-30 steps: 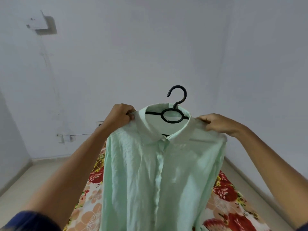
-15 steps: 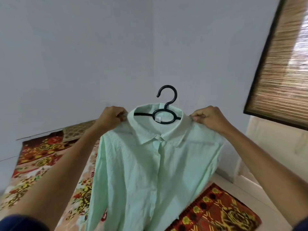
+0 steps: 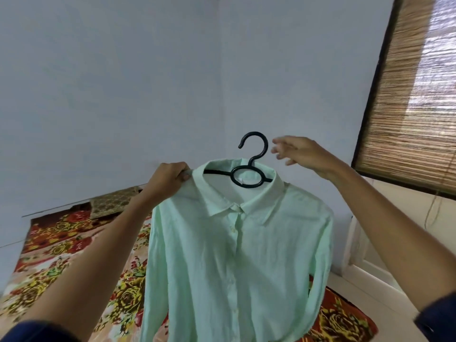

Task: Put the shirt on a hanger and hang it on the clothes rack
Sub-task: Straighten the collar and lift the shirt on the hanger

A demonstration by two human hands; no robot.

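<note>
While my left hand (image 3: 170,177) grips the mint-green shirt (image 3: 237,255) at its left shoulder, held up on the black hanger (image 3: 249,169), my right hand (image 3: 299,154) hovers loose-fingered beside the hook, grasping nothing.

Thin crinkled cloth shirt (image 3: 237,255), glossy, seemingly plastic hanger (image 3: 249,177), woven reed blind (image 3: 409,95)
</note>
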